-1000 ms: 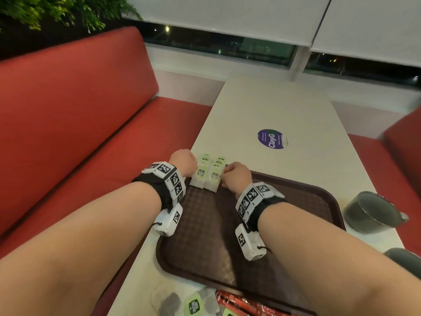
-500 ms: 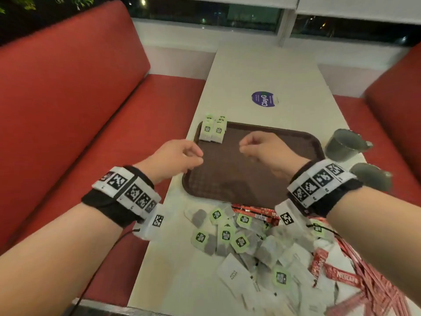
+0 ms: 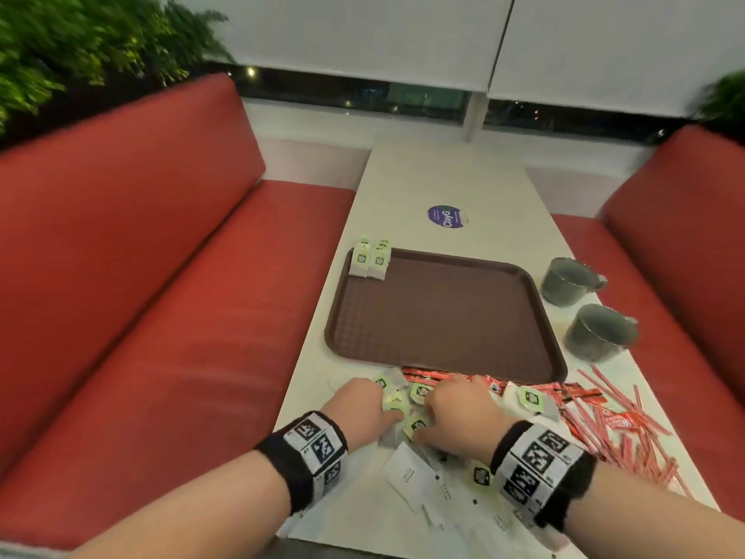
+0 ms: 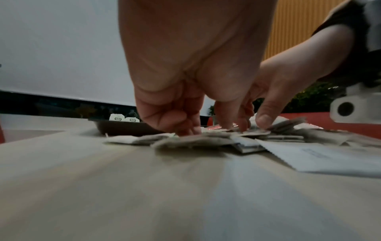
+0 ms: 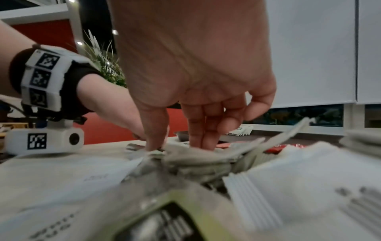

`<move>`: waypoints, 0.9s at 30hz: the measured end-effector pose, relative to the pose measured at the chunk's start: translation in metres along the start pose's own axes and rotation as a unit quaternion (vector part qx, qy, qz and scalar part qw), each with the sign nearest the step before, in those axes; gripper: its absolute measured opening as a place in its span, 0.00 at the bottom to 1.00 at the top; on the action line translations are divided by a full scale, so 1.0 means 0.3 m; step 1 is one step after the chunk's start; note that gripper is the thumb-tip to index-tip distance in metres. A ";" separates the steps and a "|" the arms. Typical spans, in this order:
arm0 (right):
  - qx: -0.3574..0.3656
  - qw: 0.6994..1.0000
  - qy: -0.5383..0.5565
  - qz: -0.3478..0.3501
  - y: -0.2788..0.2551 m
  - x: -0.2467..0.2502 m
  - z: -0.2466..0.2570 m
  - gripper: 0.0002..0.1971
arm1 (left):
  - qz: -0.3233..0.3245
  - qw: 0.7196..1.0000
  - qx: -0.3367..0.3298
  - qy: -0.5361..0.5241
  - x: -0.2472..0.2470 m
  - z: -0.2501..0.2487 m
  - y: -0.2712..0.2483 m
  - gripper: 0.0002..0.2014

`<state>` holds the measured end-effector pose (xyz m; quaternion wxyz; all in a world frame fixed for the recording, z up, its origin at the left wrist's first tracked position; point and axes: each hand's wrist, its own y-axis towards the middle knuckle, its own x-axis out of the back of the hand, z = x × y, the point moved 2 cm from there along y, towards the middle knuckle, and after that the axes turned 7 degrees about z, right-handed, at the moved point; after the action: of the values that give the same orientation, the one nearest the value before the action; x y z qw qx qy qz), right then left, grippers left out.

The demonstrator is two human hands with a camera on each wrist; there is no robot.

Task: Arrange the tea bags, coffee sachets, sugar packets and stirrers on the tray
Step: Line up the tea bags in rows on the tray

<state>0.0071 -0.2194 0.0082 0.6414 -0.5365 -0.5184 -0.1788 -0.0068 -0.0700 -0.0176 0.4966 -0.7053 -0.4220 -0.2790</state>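
Loose tea bags (image 3: 419, 391) with green tags lie in a pile in front of the brown tray (image 3: 443, 316). My left hand (image 3: 385, 399) has its curled fingers and thumb down on them, seen close up as my left hand (image 4: 204, 128). My right hand (image 3: 429, 403) is beside it, and in the right wrist view my right hand (image 5: 177, 145) pinches bunched tea bags (image 5: 185, 156) between thumb and fingers. Two rows of tea bags (image 3: 371, 262) stand in the tray's far left corner. White sugar packets (image 3: 415, 474), red coffee sachets (image 3: 435, 375) and red-striped stirrers (image 3: 629, 429) lie around the pile.
Two grey cups (image 3: 568, 282) (image 3: 600, 332) stand to the right of the tray. A purple sticker (image 3: 445, 216) is on the table beyond it. Red bench seats (image 3: 201, 316) flank the narrow table on both sides.
Both hands have drawn back from the tray to the loose pile near the table's front edge and now reach into the tea bags. The rows on the tray have stayed put.
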 end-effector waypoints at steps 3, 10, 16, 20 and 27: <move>0.000 1.000 -0.012 0.005 0.003 -0.008 0.021 0.23 | 0.002 0.997 0.022 -0.072 -0.003 -0.011 0.011 0.18; 0.010 0.999 0.048 -0.012 0.009 -0.018 0.037 0.12 | 0.008 0.985 0.040 -0.168 0.004 0.005 0.041 0.18; 0.054 0.985 0.151 -0.060 -0.003 -0.022 0.019 0.04 | 0.012 0.970 0.014 -0.241 0.051 0.070 0.018 0.17; 0.055 0.958 0.240 -0.147 -0.011 -0.012 -0.009 0.05 | -0.014 0.935 0.017 -0.354 0.071 0.115 0.011 0.09; 0.027 0.825 0.550 -0.130 0.004 0.046 -0.045 0.06 | -0.011 0.871 -0.016 -0.491 0.111 0.056 -0.031 0.14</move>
<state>0.0200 -0.2261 0.0209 0.8054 -0.2593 -0.1494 -0.5117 0.0010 -0.0424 0.0079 0.2104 -0.7547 -0.6147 0.0912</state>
